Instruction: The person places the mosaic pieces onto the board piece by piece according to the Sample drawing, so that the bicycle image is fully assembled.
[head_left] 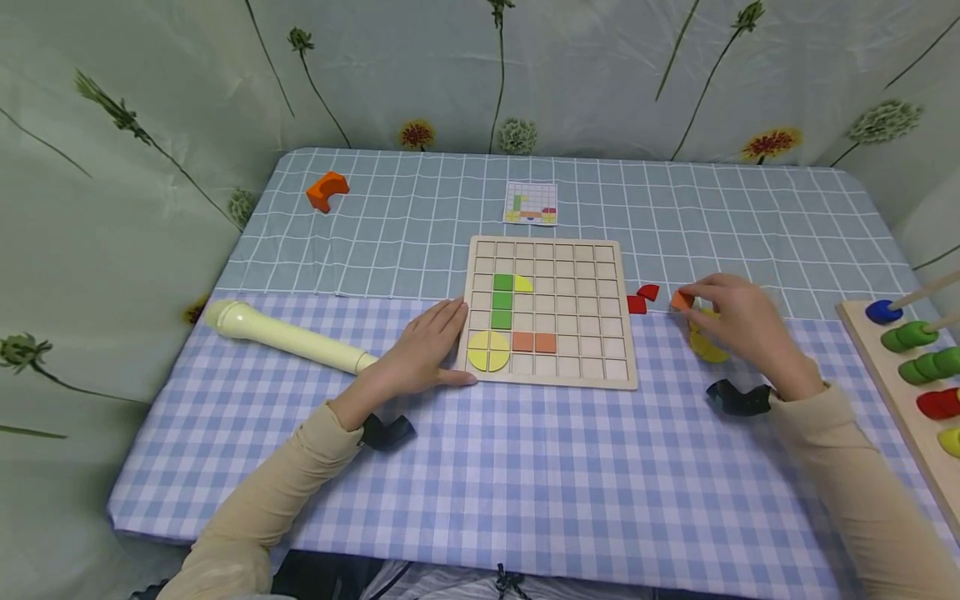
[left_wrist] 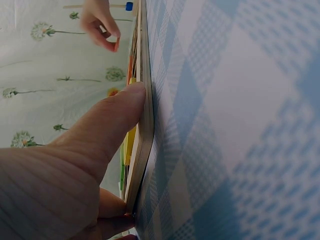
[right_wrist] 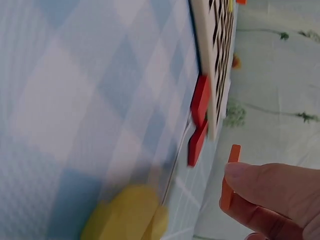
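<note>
My right hand (head_left: 738,321) pinches a small orange tile (head_left: 681,301) between thumb and fingertips, off the board's right side. In the right wrist view the orange tile (right_wrist: 231,176) is seen edge-on. My left hand (head_left: 427,346) lies at the lower left corner of a wooden grid board (head_left: 551,379), fingers straight along its left edge. The thumb (left_wrist: 117,112) touches the front edge in the left wrist view. In the grid sit three green squares (head_left: 502,300), a yellow quarter-circle (head_left: 522,285), a yellow circle (head_left: 488,351) of quarter pieces and two orange squares (head_left: 534,342).
Two red pieces (head_left: 637,305) lie by the board's right edge. Yellow pieces (head_left: 707,346) lie under my right hand. Behind the board is a pattern card (head_left: 530,203). A toy microphone (head_left: 292,337), an orange arch block (head_left: 327,192) and a bead stacker (head_left: 896,375) stand around.
</note>
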